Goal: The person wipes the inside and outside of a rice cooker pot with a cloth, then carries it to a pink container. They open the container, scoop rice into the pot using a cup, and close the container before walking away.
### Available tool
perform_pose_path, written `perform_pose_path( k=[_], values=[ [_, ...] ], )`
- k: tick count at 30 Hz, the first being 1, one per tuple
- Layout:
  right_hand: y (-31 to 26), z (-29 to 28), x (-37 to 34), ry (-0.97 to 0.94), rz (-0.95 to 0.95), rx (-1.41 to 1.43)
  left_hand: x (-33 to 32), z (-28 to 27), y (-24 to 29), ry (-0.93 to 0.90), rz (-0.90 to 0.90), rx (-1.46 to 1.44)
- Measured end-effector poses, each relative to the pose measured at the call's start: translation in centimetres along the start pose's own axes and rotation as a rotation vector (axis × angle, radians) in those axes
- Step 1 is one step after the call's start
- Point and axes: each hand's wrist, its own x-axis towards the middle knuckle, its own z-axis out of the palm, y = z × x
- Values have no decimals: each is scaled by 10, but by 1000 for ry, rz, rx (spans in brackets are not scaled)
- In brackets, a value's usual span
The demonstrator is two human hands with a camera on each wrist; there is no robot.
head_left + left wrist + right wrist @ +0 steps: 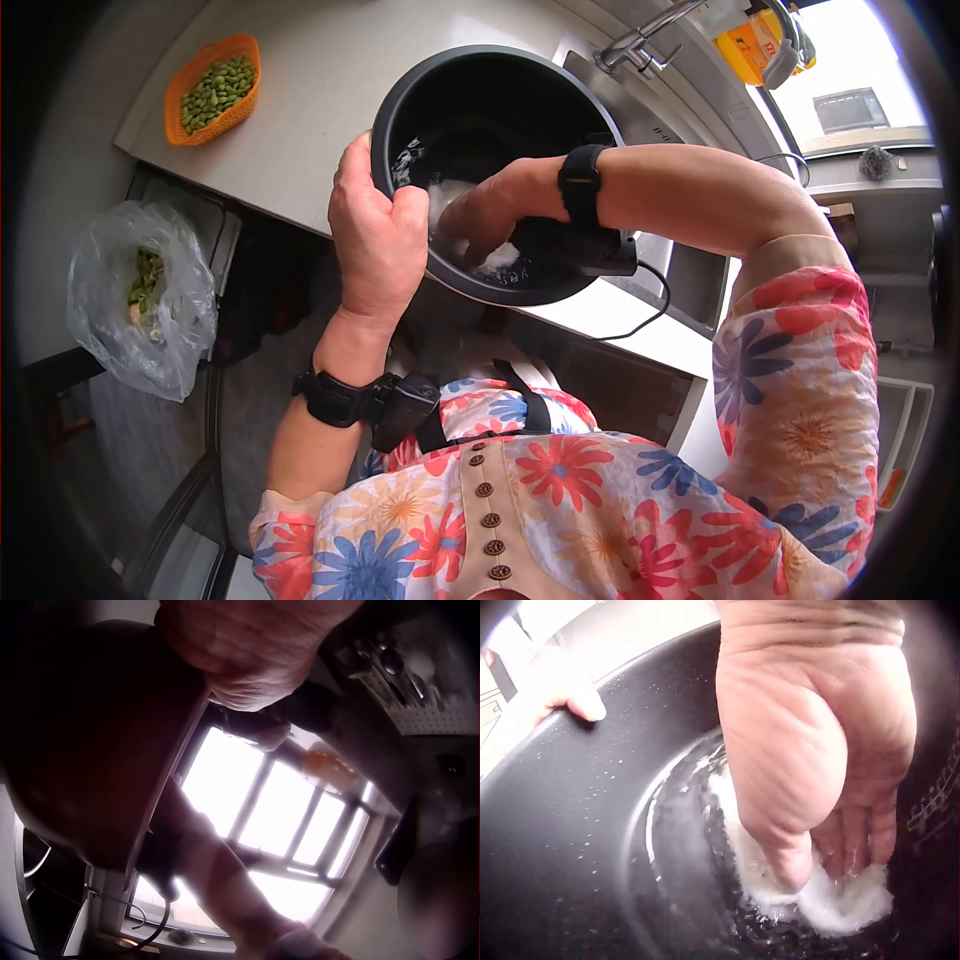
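- Black pot [500, 100] over the worktop's [310, 70] front edge, mouth upward, its axis tilted; inner markings [936, 804] unreadable.
- Left hand [380, 235] pinches its rim.
- Right hand [814, 750]: fingers straight, close together, touching wet white contents [844, 909] inside.

The person I watch from far away wears a white shirt [600, 500] with big red, pink, blue and tan flowers. Down the front goes a tan strip [474, 506] with round, dark brown buttons [491, 520]. The right sleeve [800, 400] and left sleeve [290, 548] have flowers too, and both end in plain tan. On the right wrist I see a black band [579, 185], a black box [612, 256] and a thin black cord [667, 298]. The left wrist has a wide black strap [335, 400] with a chunky dark box [406, 410].
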Motion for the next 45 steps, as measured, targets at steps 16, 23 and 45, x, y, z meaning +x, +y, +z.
perform_pose_path(
  k=[16,23,45],
  values=[
    [7,-58,-59,817,323,-331,10,-7,2,-123,-2,210],
    [38,-33,-63,462,496,-270,7,-1,4,-62,17,104],
    [-17,-40,-8,644,-110,37,9,0,-8,-29,42,223]
  ],
)
